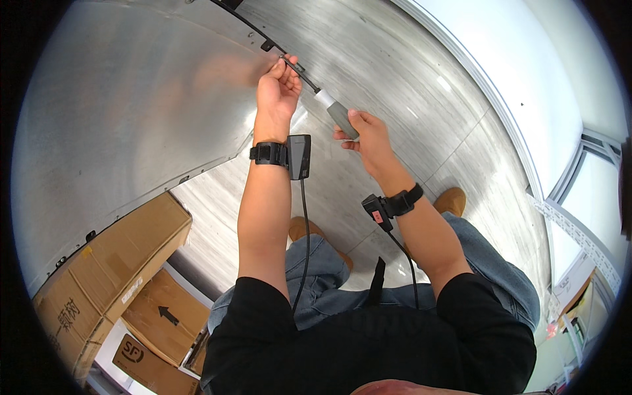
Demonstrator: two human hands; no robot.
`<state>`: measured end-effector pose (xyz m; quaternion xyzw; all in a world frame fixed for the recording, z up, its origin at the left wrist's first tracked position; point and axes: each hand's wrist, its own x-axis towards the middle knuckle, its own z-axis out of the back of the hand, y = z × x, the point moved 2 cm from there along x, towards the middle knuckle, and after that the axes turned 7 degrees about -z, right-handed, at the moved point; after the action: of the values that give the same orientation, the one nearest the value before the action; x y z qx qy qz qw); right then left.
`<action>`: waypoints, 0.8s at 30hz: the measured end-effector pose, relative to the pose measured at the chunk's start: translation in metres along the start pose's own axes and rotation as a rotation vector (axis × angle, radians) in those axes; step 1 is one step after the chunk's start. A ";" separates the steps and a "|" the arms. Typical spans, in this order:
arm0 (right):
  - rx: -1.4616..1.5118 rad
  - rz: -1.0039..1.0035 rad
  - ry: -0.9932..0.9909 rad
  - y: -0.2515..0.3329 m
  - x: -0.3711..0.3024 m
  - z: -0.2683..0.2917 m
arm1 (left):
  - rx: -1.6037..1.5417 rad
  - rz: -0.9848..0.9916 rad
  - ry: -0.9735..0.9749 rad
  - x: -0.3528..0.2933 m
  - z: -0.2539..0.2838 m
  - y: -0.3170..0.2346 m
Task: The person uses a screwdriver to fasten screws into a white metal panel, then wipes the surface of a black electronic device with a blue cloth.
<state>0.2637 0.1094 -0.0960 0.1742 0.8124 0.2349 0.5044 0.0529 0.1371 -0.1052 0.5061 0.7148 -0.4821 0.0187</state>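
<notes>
My right hand (363, 131) is closed around the grey handle of a screwdriver (332, 110), its shaft running up and left to the edge of a metal panel (131, 112). My left hand (278, 89) pinches the shaft near its tip. Cardboard boxes (125, 263) sit near left, closed, contents hidden.

One screwdriver (332, 108), three cardboard boxes (125, 257)

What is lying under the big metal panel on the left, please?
Brown cardboard boxes sit under the metal panel, one with a black arrow. The panel covers their far ends, so nothing deeper shows.
</notes>
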 end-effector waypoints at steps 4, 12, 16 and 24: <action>0.011 0.004 -0.087 0.006 -0.003 -0.005 | 0.006 0.010 -0.016 0.000 0.000 0.000; 0.063 -0.017 -0.026 0.003 0.000 -0.003 | -0.025 0.004 -0.044 -0.003 -0.004 0.002; 0.073 -0.066 0.011 0.008 0.000 -0.003 | -0.040 -0.001 -0.076 -0.008 -0.008 0.001; 0.055 -0.080 0.121 0.012 -0.002 -0.002 | -0.043 0.001 -0.133 -0.008 -0.012 0.000</action>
<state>0.2635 0.1180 -0.0874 0.1408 0.8538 0.2024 0.4586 0.0621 0.1395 -0.0947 0.4728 0.7219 -0.4993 0.0774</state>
